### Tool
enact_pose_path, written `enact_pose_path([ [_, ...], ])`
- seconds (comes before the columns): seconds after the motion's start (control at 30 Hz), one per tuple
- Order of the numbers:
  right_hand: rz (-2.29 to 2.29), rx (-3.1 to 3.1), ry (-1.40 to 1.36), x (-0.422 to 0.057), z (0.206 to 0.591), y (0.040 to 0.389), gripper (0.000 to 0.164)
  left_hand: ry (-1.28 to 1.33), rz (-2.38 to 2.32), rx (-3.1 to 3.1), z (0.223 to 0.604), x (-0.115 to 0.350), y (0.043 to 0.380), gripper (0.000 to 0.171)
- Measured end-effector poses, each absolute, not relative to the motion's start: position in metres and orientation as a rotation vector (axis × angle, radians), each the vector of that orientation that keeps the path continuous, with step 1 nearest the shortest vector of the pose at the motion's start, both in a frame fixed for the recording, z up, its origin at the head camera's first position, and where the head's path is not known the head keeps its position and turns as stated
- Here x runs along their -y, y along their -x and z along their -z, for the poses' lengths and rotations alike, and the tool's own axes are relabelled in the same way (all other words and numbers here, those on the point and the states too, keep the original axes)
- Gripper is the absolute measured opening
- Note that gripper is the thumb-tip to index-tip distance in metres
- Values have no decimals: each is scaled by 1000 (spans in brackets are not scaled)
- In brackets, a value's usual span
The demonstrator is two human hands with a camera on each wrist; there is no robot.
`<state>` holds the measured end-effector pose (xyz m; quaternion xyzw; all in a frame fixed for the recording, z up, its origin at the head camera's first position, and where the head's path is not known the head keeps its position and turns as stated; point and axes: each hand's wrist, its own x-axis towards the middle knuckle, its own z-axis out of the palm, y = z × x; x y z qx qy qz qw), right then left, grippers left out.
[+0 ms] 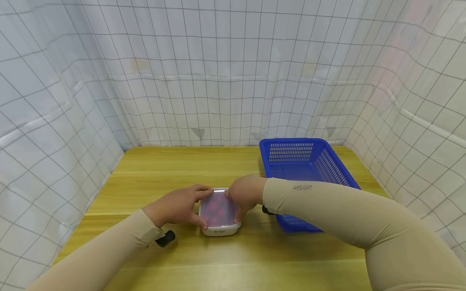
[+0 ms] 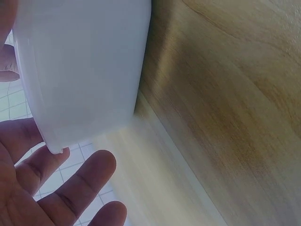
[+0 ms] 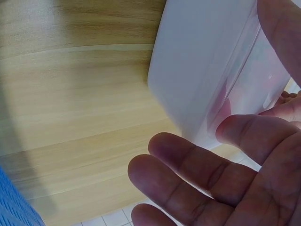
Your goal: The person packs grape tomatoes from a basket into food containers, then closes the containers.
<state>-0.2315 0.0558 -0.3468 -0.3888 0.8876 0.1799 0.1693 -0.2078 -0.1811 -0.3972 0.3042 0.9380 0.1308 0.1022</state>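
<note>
A white plastic food container point(image 1: 221, 231) with rounded corners stands on the table. Its clear lid point(image 1: 218, 210) shows pink-red shapes beneath. From the left side, my left hand point(image 1: 182, 206) grips the lid's edge, thumb at the near corner and fingers at the far one. My right hand point(image 1: 244, 195) holds the opposite side, its thumb and fingers spread along the rim. Up close, the left wrist view has the container's plain white wall point(image 2: 84, 70), with some fingers loose beside it. In the right wrist view, a fingertip meets the lid edge point(image 3: 240, 66) while other fingers hang below.
A blue slotted plastic basket point(image 1: 295, 169) stands at the right of the wooden table point(image 1: 174, 161), partly behind my right forearm. White grid-patterned curtains point(image 1: 218, 81) enclose the back and both sides. A black wrist camera part point(image 1: 165, 238) juts out under my left wrist.
</note>
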Motion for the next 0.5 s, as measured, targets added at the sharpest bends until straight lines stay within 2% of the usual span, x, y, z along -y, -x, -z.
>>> enact_pose_path([
  [0.2,-493,-2546,1077,-57,347,230,83,-896,-369,-2781,397,181,208,116],
  [0.43,-549,-2568,1039,-60,345,224,62,-932,-244,-2843,396,182,204,117],
  [0.5,-562,-2572,1026,-60,344,223,62,-948,-209,-2856,395,183,203,117],
])
